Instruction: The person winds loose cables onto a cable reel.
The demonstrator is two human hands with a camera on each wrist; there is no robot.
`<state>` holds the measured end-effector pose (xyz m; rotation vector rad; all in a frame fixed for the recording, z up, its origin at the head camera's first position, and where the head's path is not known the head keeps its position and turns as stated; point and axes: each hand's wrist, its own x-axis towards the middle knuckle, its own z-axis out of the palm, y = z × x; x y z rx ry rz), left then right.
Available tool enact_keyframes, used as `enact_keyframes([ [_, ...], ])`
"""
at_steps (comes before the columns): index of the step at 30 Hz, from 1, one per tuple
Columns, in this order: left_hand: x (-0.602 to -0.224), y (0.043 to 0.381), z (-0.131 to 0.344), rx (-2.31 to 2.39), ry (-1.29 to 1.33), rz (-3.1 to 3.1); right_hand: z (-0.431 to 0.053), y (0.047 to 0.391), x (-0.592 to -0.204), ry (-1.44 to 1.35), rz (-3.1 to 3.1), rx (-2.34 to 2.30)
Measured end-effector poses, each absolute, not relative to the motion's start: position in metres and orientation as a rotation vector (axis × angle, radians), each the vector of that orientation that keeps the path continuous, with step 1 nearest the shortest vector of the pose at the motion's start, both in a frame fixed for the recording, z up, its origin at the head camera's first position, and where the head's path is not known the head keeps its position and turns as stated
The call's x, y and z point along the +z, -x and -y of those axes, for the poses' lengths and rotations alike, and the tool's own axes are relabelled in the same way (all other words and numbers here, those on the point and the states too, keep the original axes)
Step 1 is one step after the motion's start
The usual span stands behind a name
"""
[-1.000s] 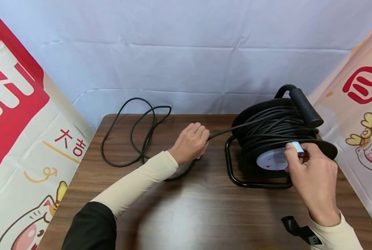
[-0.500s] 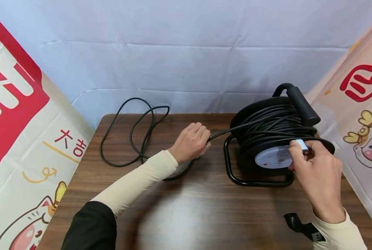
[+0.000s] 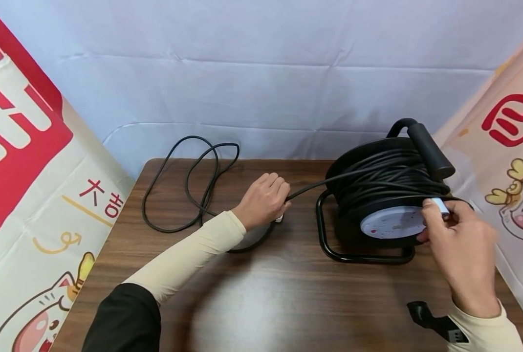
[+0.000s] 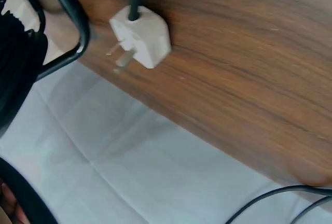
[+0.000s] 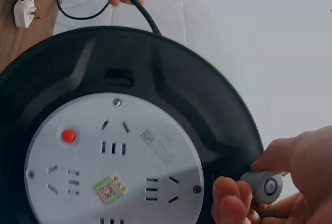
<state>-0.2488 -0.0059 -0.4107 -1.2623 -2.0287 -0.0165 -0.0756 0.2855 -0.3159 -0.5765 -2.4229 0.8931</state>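
A black cable reel [image 3: 389,195] stands on its tube frame at the right of the wooden table [image 3: 288,293]. My right hand [image 3: 459,234] pinches the small grey crank knob [image 3: 439,205] on the reel's front flange; the right wrist view shows the knob [image 5: 264,186] between thumb and fingers, beside the grey socket plate [image 5: 111,162]. My left hand [image 3: 263,198] grips the black cable [image 3: 314,183] that runs taut from it to the reel. The cable's white plug [image 4: 141,42] lies on the table just under that hand. Loose cable loops [image 3: 186,186] lie at the table's back left.
A white cloth [image 3: 261,88] hangs behind the table and drapes under its far edge. Printed banners stand at the left [image 3: 28,161] and right [image 3: 508,146]. A small black strap-like object [image 3: 433,322] lies at the front right corner by my right sleeve.
My right hand has carried the crank knob to the right around the reel's rim. My left hand has shifted slightly left along the cable, and the loose loops have moved a little.
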Motion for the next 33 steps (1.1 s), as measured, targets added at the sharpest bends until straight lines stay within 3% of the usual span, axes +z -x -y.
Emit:
enact_keyframes([
  [33,-0.410,0.255,0.021,-0.053,1.293,1.975,-0.308,0.076,-0.322,0.675,2.484,0.794],
])
